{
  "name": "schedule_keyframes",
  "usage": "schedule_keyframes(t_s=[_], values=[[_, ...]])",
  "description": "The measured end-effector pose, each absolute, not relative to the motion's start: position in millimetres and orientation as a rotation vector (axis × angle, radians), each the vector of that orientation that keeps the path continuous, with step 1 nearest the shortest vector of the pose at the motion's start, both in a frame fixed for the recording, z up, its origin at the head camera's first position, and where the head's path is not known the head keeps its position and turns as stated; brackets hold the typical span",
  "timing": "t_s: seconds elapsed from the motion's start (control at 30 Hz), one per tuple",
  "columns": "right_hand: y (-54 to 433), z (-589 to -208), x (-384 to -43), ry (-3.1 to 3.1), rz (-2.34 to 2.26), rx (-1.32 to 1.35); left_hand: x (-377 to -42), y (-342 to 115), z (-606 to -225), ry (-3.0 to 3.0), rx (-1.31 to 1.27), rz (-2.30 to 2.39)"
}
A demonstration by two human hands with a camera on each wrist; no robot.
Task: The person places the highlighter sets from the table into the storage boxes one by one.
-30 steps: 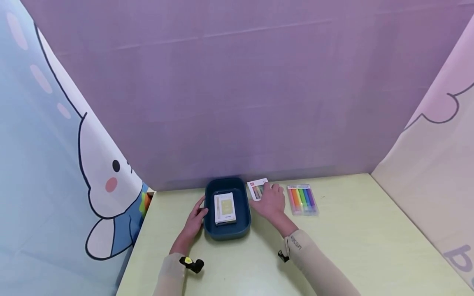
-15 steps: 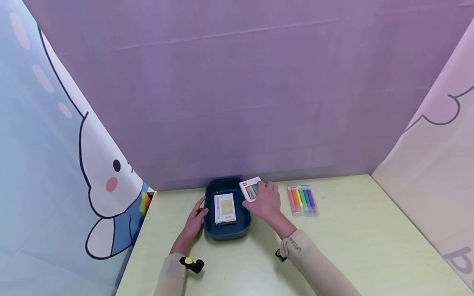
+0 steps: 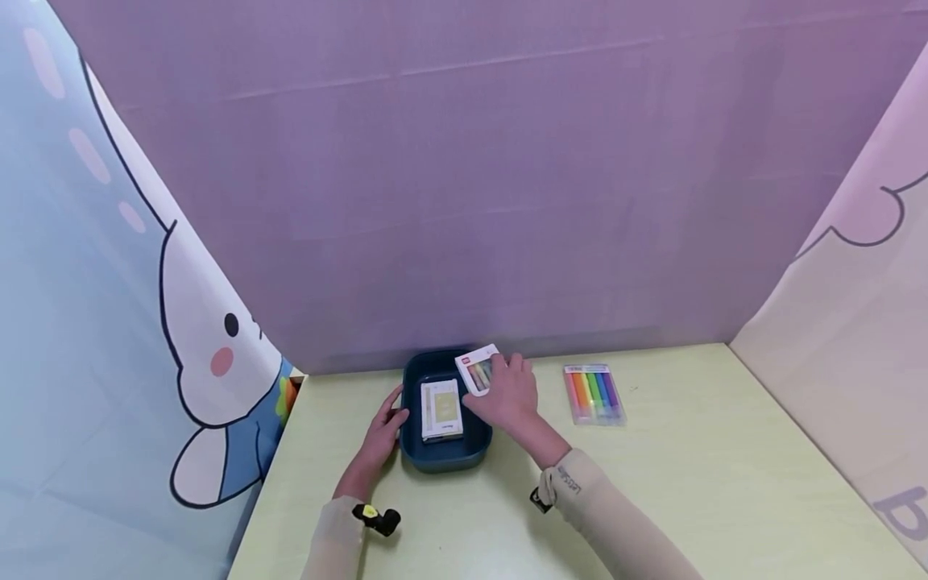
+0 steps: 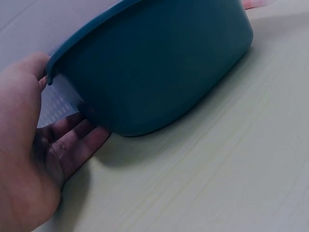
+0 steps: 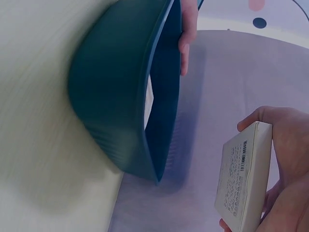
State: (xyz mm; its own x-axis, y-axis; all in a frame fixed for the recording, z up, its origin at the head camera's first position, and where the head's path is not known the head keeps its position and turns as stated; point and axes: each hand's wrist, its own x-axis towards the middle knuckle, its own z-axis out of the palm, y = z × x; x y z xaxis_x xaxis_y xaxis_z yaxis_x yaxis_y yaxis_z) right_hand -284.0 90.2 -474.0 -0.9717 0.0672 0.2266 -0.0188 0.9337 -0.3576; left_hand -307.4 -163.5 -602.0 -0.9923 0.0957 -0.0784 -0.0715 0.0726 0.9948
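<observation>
A dark blue-green plastic basin [image 3: 445,465] stands on the table. Inside it lies a white box with a yellowish panel [image 3: 442,409]. My left hand [image 3: 380,435] is at the basin's left side; in the left wrist view its fairly straight fingers touch the outer wall low down, the thumb at the rim. My right hand [image 3: 510,396] holds a flat white box with coloured sticks pictured or showing on its front [image 3: 478,369], over the basin's far right corner. In the right wrist view this box's barcoded back [image 5: 234,176] shows, apart from the basin, thumb and fingers on its edges.
To the right, a clear pack of rainbow-coloured markers [image 3: 594,395] lies flat on the pale table [image 3: 696,459]. A purple cloth [image 3: 507,201] rises behind the table. Printed cloths stand at both sides.
My right hand has carried the white box with coloured sticks leftward, from the table beside the basin to above its right rim. My left hand and the basin stay put.
</observation>
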Motion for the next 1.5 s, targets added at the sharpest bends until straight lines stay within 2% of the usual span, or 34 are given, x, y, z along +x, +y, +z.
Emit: schedule_keyframes(t_s=[0.47, 0.63, 0.87, 1.23, 1.5], values=[[75.6, -457.3, -274.8, -2.84, 0.46, 0.11, -310.4, -154.7, -599.0, 2.206, -0.012, 2.056], [70.3, -454.3, -275.7, -2.836, 0.429, 0.126, -306.6, -154.1, -583.2, 2.164, -0.011, 2.048], [62.1, -451.0, -274.8, -2.841, 0.434, 0.13, -310.5, -154.6, -600.3, 2.218, -0.005, 2.041], [56.4, -452.9, -274.0, -2.835, 0.423, 0.134, -309.6, -150.8, -603.3, 2.237, 0.005, 2.061], [54.1, -455.7, -272.3, -2.856, 0.441, 0.164, -302.3, -152.0, -581.5, 2.213, 0.046, 2.023]])
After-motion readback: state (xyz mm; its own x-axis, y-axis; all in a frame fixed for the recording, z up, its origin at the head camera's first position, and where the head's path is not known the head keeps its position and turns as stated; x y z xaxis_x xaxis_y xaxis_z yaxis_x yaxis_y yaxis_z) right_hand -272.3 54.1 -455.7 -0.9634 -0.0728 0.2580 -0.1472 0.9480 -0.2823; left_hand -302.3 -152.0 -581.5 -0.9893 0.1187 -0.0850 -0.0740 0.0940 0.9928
